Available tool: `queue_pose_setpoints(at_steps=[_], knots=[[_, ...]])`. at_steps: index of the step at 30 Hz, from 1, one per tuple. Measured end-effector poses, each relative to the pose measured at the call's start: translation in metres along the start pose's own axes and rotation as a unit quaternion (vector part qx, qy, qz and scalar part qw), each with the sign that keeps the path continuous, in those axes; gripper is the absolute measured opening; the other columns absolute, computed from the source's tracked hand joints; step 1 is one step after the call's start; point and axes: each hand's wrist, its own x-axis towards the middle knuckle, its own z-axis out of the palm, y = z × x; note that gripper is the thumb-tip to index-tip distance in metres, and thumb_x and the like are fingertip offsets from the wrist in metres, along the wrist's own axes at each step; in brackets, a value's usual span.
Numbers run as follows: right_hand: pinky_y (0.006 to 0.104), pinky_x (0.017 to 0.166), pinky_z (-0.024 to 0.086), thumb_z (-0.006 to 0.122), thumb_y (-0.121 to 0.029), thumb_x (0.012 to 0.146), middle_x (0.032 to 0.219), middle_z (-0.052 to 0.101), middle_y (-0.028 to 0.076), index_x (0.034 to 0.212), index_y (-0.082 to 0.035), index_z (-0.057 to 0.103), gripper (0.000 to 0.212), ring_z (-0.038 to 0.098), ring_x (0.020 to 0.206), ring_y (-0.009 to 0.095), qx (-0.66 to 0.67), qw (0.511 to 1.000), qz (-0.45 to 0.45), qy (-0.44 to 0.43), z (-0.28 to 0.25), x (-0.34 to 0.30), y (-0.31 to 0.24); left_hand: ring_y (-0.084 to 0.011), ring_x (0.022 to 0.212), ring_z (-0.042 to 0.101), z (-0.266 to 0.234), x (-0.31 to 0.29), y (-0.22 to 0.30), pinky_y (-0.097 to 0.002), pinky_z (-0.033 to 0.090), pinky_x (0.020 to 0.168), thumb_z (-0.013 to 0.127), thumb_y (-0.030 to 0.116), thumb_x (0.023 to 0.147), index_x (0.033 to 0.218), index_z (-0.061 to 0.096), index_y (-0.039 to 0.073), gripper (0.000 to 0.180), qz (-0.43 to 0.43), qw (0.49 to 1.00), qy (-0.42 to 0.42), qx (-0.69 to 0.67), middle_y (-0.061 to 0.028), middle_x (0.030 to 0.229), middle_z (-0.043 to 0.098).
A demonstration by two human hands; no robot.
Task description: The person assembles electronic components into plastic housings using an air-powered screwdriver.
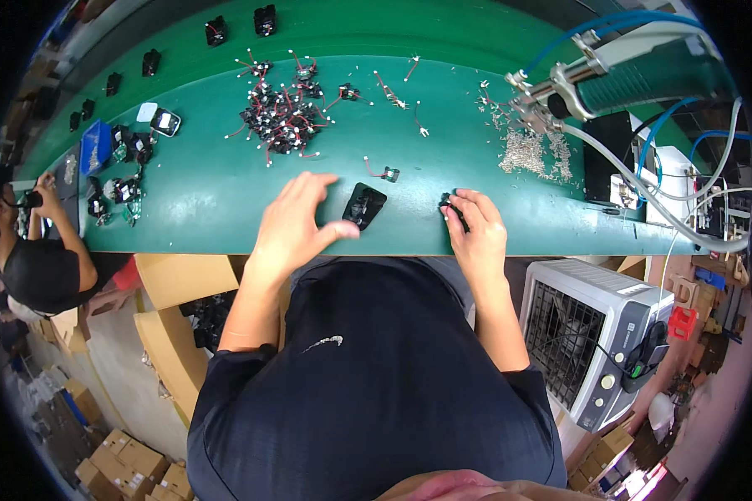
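Note:
My left hand (297, 221) is open, its thumb and fingers spread just left of a black plastic housing (365, 206) lying on the green bench. Nothing is in that hand. Between the thumb and fingers of my right hand (480, 232) is a small black part (446, 201), mostly covered by the fingertips, near the bench's front edge. Beyond the housing lies a small green circuit board (390, 174) with a red wire and white connector. Farther back is a heap of black parts with red wires (280, 121).
Loose screws (526, 153) are scattered at the right, below a clamped green power tool (647, 79) with hoses. A blue bin (95, 147) and more parts stand at the left, near another person (46, 267). An air cooler (589, 334) is beside me.

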Motion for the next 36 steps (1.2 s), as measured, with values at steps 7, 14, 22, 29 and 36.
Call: queue_pose_setpoints(at_steps=[7, 14, 22, 29, 36], knots=[[0.0400, 0.085, 0.058, 0.081, -0.003, 0.082, 0.106, 0.075, 0.011, 0.101, -0.003, 0.075, 0.021, 0.071, 0.097, 0.030, 0.008, 0.999, -0.020, -0.042, -0.001, 0.003, -0.011, -0.0353, 0.131, 0.051, 0.014, 0.010, -0.017, -0.0468, 0.044, 0.107, 0.092, 0.040, 0.065, 0.151, 0.051, 0.008, 0.100, 0.213, 0.972, -0.080, -0.059, -0.0150, 0.152, 0.050], [0.0388, 0.083, 0.059, 0.082, -0.003, 0.081, 0.107, 0.076, 0.010, 0.100, -0.003, 0.074, 0.021, 0.072, 0.094, 0.029, 0.189, 0.975, -0.035, -0.110, -0.011, 0.010, -0.061, -0.0349, 0.123, 0.054, 0.045, 0.017, 0.013, -0.0471, 0.043, 0.105, 0.092, 0.018, 0.065, 0.142, 0.057, 0.008, 0.085, 0.243, 0.951, -0.016, -0.192, -0.0125, 0.133, 0.058], [0.0380, 0.085, 0.056, 0.080, -0.002, 0.080, 0.105, 0.074, 0.008, 0.097, -0.002, 0.074, 0.018, 0.067, 0.094, 0.027, 0.066, 0.983, -0.090, -0.144, -0.014, 0.009, -0.058, -0.0279, 0.119, 0.056, 0.065, 0.019, 0.020, -0.0426, 0.038, 0.098, 0.093, 0.020, 0.059, 0.143, 0.059, 0.012, 0.090, 0.233, 0.952, -0.023, -0.195, -0.0071, 0.128, 0.057], [0.0409, 0.080, 0.055, 0.078, -0.004, 0.081, 0.098, 0.065, 0.009, 0.091, -0.005, 0.075, 0.011, 0.064, 0.093, 0.029, 0.046, 0.981, -0.048, -0.182, -0.010, 0.015, -0.065, -0.0266, 0.117, 0.056, 0.067, 0.019, 0.021, -0.0413, 0.039, 0.095, 0.095, 0.024, 0.061, 0.140, 0.062, 0.013, 0.087, 0.247, 0.950, -0.002, -0.189, -0.0052, 0.125, 0.058], [0.0426, 0.081, 0.056, 0.078, -0.008, 0.082, 0.098, 0.062, 0.010, 0.091, -0.005, 0.077, 0.009, 0.064, 0.094, 0.030, -0.013, 0.971, -0.029, -0.238, -0.008, 0.016, -0.064, -0.0263, 0.116, 0.058, 0.068, 0.018, 0.023, -0.0418, 0.040, 0.095, 0.095, 0.025, 0.061, 0.139, 0.063, 0.013, 0.085, 0.257, 0.947, 0.021, -0.193, -0.0049, 0.123, 0.059]])
